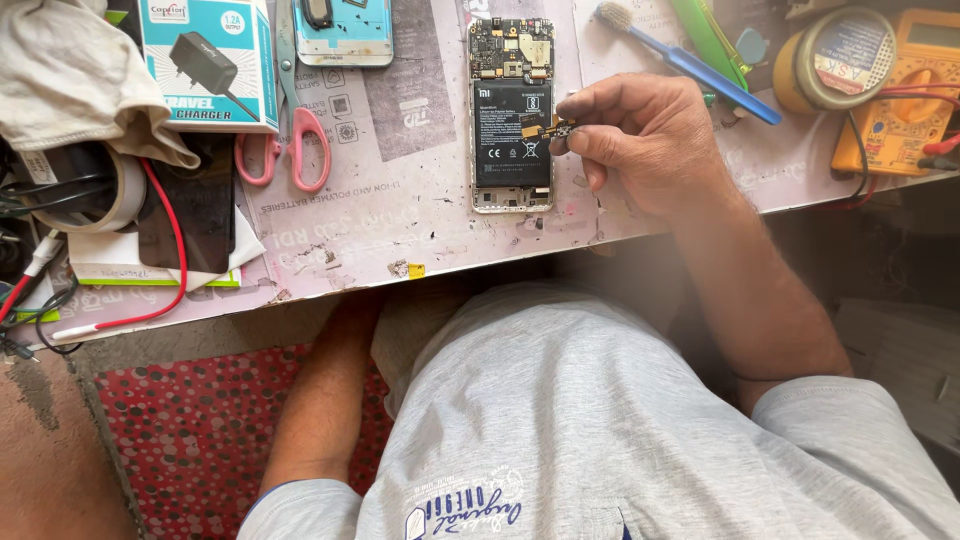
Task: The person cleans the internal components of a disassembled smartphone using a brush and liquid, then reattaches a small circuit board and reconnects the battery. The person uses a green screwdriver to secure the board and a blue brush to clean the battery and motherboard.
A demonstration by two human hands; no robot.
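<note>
Right hand (650,140) fingers (585,105) pinching a small part (548,129) over the opened phone (511,115) on the surface (400,200). Left hand hidden below the surface edge, fingers impossible to tell. Scissors (290,130) left of phone; toothbrush (690,60), tin (835,60), multimeter (900,100) at right.

Soft, even daylight falls on the pale, scuffed paper-covered counter (400,200), bright but without hard glare. Shadows are short and faint, the clearest lying just under the right hand (640,140). The space below the counter edge is dim. Focus is sharp across the middle of the view; straight lines bend slightly toward the corners, and the grey shirt (600,420) near the lens looks a little soft.
</note>
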